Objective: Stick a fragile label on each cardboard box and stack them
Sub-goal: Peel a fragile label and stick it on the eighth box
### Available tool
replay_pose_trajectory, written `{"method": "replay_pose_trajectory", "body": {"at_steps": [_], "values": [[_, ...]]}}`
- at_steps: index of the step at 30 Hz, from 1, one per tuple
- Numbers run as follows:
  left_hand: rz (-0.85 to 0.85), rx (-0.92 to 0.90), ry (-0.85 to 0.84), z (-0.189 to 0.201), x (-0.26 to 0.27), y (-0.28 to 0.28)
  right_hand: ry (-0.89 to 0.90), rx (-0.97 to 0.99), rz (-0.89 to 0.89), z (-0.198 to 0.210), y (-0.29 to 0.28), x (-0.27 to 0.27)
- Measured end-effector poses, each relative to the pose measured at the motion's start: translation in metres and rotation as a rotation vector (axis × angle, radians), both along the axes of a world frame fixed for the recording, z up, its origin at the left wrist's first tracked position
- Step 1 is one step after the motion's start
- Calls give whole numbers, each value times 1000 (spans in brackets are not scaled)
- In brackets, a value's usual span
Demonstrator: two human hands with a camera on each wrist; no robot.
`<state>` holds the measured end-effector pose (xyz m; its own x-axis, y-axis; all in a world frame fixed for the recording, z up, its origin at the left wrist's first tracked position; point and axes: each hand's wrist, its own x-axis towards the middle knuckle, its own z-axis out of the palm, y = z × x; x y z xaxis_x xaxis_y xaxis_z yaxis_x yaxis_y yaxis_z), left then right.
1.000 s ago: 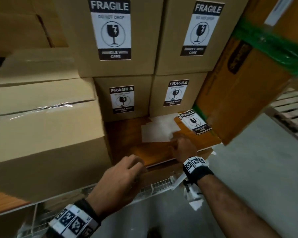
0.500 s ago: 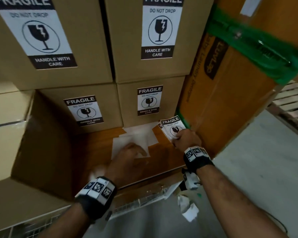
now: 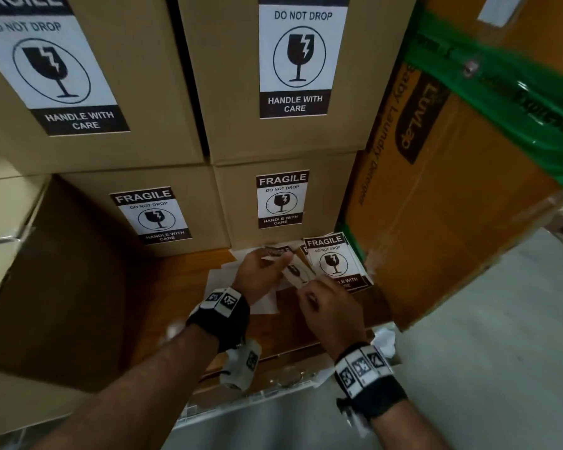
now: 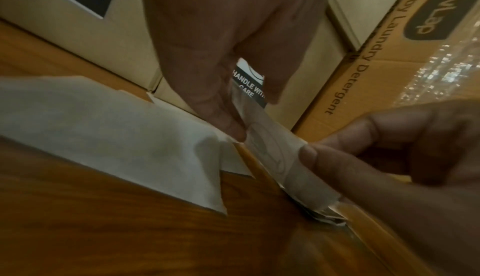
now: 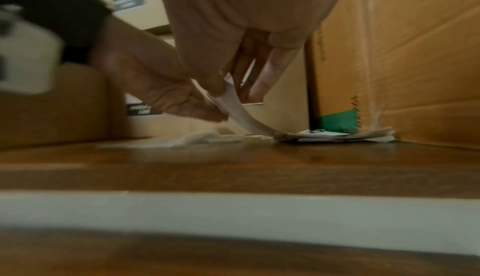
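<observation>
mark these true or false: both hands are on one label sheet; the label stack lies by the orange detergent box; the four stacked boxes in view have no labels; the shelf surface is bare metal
1. Both hands are on one label sheet. True: the left hand and right hand pinch the label sheet.
2. The label stack lies by the orange detergent box. True.
3. The stacked boxes have no labels. False: each bears a fragile label.
4. The shelf is bare metal. False: it looks like wood.
</observation>
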<state>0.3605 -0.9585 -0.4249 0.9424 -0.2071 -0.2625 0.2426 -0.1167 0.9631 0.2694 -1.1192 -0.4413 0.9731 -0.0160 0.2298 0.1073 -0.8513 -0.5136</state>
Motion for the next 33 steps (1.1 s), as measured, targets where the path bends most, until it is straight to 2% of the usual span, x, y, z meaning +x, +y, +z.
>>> {"method": "replay_pose_trajectory", "body": {"at_steps": [3,5,9,14,17,20,23,27,33], "values": [[108,86,-114,-8,1,19,26,29,139,-5,6,-9],[142,104,-151,-2,-8,30,31,134,138,1,6,-11],[167,-9,-88,25,-46,58,-55,286,48,23,21,-10],[83,-22,-24,67,-104,98,-26,335,156,43,64,-22],[109,-3,-29,80,-128,121,-165,334,267,55,90,-35],[207,-53,-71,89,-143,138,-244,403,388,70,117,-47],[240,-139,-77,98,-158,155,-270,448,418,79,136,-55],[215,-348,11,107,-177,177,-267,517,461,86,150,-64],[174,-461,39,117,-197,197,-261,561,510,99,171,-83]]}}
